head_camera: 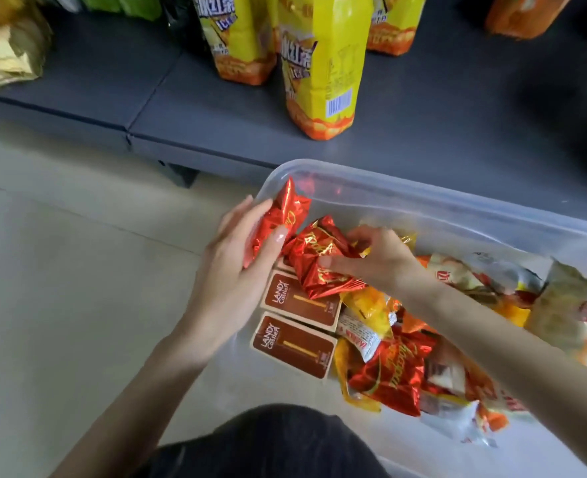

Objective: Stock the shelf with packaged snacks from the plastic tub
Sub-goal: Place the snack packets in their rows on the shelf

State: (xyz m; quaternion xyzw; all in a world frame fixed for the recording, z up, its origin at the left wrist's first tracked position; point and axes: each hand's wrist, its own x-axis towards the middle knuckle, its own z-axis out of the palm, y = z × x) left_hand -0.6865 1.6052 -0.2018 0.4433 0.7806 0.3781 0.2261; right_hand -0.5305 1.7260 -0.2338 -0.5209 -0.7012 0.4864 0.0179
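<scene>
Left hand (236, 263) and right hand (378, 260) each grasp a snack in the plastic tub (423, 198), centre frame

The left grips a red foil packet (285, 212) at the tub's upper-left corner and the right pinches a second foil packet (316, 260) beside it. They look light, crinkly and probably slippery, best held by the body. The dark shelf (181, 108) at top has flat room beside the yellow bottles (323, 70)

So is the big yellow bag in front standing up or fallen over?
Standing up. The front yellow bag rests on its orange bottom edge on the grey shelf, and its top rises out of view.
</scene>
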